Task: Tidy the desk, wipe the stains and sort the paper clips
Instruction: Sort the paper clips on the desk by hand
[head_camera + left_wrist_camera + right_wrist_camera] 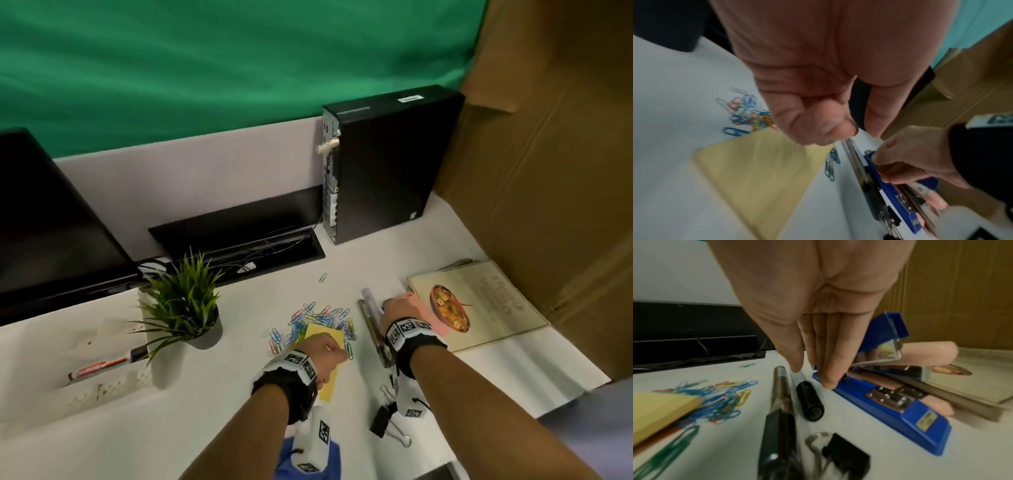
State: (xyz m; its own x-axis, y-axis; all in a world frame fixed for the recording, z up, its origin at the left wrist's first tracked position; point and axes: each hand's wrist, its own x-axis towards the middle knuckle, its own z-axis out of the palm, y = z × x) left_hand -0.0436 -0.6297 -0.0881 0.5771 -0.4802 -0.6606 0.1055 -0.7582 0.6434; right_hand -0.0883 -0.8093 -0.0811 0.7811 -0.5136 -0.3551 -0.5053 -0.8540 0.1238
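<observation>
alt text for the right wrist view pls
The right hand reaches down, fingertips touching the front of an open blue stapler on a white desk. Pens, a black binder clip, yellow sticky notes and coloured paper clips lie left.

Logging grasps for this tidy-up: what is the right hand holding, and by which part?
Nothing clearly held: the right hand's straight fingers only touch the blue stapler's far end.
</observation>
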